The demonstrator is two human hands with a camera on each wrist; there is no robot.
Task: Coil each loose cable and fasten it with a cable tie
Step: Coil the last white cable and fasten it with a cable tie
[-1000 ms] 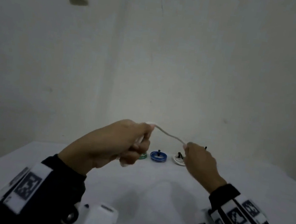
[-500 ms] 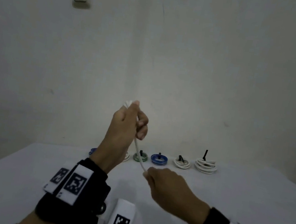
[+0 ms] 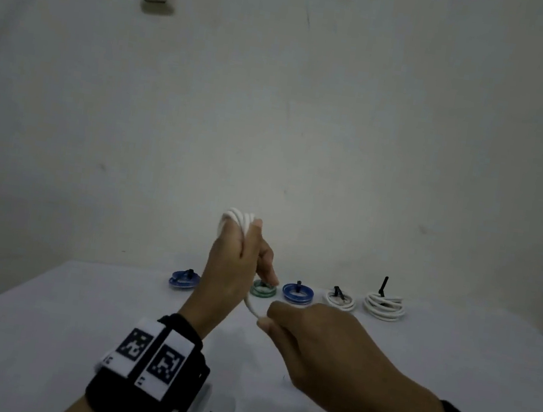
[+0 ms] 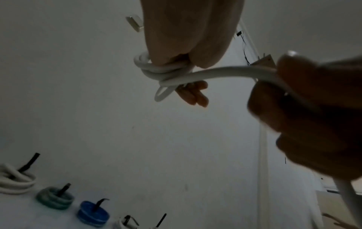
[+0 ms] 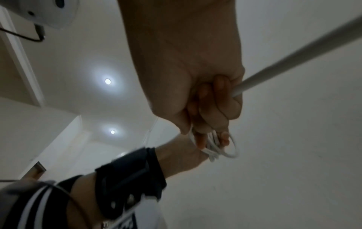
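My left hand (image 3: pixel 243 254) is raised upright above the table and grips a small coil of white cable (image 3: pixel 239 217), whose loops show above the fist. From the coil a free strand (image 3: pixel 250 306) runs down to my right hand (image 3: pixel 265 321), which pinches it just below and to the right. In the left wrist view the loops (image 4: pixel 162 71) are wound round the left fingers (image 4: pixel 195 96), and the strand (image 4: pixel 225 72) leads to the dark right hand (image 4: pixel 284 80). The right wrist view has the right hand (image 5: pixel 225 96) gripping the strand (image 5: pixel 293 46), the coil (image 5: pixel 215 147) beyond it.
Along the back of the white table (image 3: pixel 449 367) stands a row of tied coils: blue (image 3: pixel 184 279), green (image 3: pixel 263 290), blue (image 3: pixel 297 294), white (image 3: pixel 340 300) and a larger white one (image 3: pixel 384 307), each with a black tie. A wall rises right behind them.
The left hand has risen and turned upright with the coil. The right hand has swung from the right side down to below the left hand, leading the strand round.
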